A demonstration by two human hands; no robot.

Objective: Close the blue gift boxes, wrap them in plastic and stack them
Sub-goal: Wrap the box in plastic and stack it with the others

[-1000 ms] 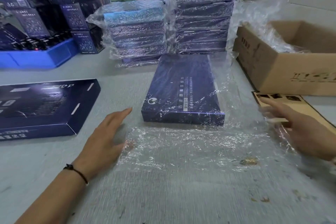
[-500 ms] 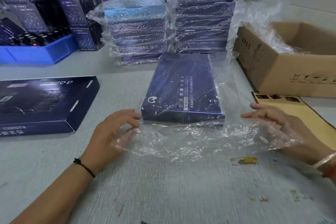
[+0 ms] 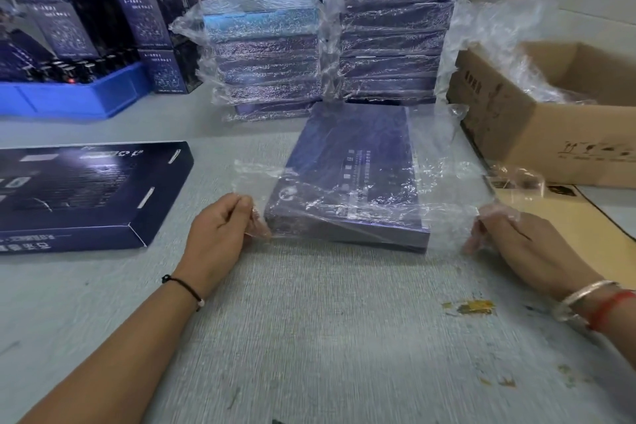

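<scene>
Open box, far left: we see a flat dark blue gift box point(image 3: 79, 189) lying on the grey woven table point(image 3: 309, 337), its printed cardboard matte and its side flaps showing
Left hand: our left hand point(image 3: 220, 234) pinches the near left corner of the plastic film point(image 3: 444, 162), fingers curled round the crinkled edge, just beside the box's front left corner
Centre box: a closed blue gift box point(image 3: 347, 175), flat and rectangular with pale print on its lid, lies mid-table; the clear glossy film is drawn over its near end and rises loosely along its right side
Wrapped stacks: two piles of wrapped boxes point(image 3: 268, 58) stand just behind it, the wrinkled film glinting
Right hand: our right hand point(image 3: 516, 241) grips the film's near right corner, knuckles bent, fingertips veiled by plastic
Carton, far right: a brown corrugated cardboard carton point(image 3: 537, 134) holds more bunched film
</scene>
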